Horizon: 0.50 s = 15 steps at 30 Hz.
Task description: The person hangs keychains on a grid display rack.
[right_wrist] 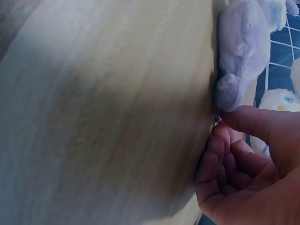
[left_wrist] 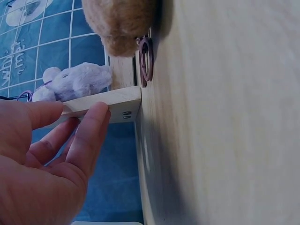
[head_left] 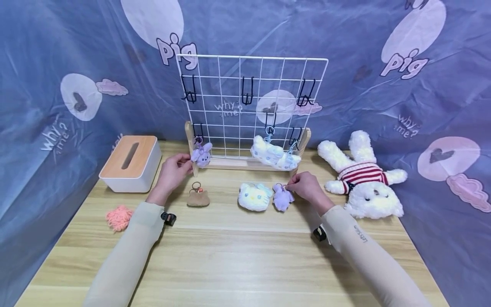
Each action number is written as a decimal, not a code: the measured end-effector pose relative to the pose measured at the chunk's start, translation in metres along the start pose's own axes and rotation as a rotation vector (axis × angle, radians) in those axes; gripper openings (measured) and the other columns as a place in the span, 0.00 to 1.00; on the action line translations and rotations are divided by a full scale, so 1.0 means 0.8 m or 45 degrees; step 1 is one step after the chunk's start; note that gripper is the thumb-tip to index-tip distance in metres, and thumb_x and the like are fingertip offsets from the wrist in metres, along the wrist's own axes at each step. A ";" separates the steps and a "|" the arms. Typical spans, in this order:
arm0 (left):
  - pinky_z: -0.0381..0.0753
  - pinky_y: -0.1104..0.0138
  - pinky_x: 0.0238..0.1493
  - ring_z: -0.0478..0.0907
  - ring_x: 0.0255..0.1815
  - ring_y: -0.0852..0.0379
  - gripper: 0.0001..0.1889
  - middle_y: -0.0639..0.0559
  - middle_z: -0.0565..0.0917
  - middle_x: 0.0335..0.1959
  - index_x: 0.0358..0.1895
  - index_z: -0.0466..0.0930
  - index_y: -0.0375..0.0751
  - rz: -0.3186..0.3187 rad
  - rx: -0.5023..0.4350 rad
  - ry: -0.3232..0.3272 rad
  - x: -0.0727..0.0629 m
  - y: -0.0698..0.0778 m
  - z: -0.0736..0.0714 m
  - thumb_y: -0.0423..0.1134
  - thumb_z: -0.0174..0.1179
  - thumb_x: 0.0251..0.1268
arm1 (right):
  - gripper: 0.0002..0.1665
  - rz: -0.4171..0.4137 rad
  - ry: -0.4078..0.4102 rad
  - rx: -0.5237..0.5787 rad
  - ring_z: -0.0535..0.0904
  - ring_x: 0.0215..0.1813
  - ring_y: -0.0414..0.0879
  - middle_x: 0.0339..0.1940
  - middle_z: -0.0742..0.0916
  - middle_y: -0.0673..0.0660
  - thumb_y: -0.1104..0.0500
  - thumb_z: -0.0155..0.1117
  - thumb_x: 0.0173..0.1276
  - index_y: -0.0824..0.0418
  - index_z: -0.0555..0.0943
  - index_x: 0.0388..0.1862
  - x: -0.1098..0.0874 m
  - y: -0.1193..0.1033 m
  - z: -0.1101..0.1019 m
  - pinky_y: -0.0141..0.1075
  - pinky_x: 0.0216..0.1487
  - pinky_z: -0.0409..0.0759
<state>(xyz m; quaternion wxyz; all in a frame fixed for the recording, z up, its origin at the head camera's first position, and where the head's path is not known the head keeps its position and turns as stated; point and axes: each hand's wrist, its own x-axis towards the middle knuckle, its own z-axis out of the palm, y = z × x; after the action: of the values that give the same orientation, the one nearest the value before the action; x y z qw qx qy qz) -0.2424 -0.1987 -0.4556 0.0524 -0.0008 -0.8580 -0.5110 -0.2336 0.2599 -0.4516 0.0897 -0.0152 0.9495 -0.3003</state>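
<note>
My right hand (head_left: pixel 307 187) pinches the ring end of a lilac plush keychain (head_left: pixel 282 198) lying on the table; in the right wrist view, thumb and forefinger meet at its tip (right_wrist: pixel 228 96). My left hand (head_left: pixel 174 171) is at the rack's left wooden upright (left_wrist: pixel 126 97), fingers loosely bent and fingertips right at the wood. Beside it, a purple bunny plush keychain (head_left: pixel 201 155) hangs from a black hook. To the lilac plush's left lies a white cat-face plush keychain (head_left: pixel 253 197). A brown plush keychain (head_left: pixel 198 199) with a ring lies nearer my left hand.
A white wire grid rack (head_left: pixel 230 104) with several black hooks stands at the back. White-and-blue plush keychains (head_left: pixel 268 153) hang at its lower right. A wood-topped tissue box (head_left: pixel 132 164) and coral fluffy ball (head_left: pixel 119 218) lie left; a white teddy (head_left: pixel 374 200) lies right.
</note>
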 end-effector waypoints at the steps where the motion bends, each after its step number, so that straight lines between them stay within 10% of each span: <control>1: 0.89 0.83 0.41 0.91 0.49 0.45 0.19 0.28 0.89 0.56 0.67 0.83 0.24 0.001 -0.006 -0.001 0.000 0.000 0.000 0.35 0.60 0.85 | 0.09 -0.016 0.003 -0.007 0.81 0.39 0.50 0.32 0.91 0.52 0.54 0.80 0.71 0.57 0.92 0.33 0.006 0.008 0.003 0.36 0.40 0.76; 15: 0.85 0.85 0.39 0.91 0.53 0.36 0.20 0.27 0.89 0.57 0.68 0.83 0.24 0.007 0.002 -0.007 -0.001 0.000 -0.002 0.35 0.59 0.85 | 0.10 -0.011 -0.001 -0.044 0.82 0.42 0.50 0.35 0.92 0.55 0.56 0.77 0.75 0.62 0.91 0.36 -0.010 -0.013 0.001 0.34 0.42 0.76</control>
<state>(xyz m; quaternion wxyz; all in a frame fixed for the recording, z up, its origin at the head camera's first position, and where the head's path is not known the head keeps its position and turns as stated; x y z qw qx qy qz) -0.2413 -0.1999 -0.4555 0.0514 -0.0047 -0.8585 -0.5102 -0.2259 0.2515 -0.4451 0.0886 -0.0209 0.9545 -0.2840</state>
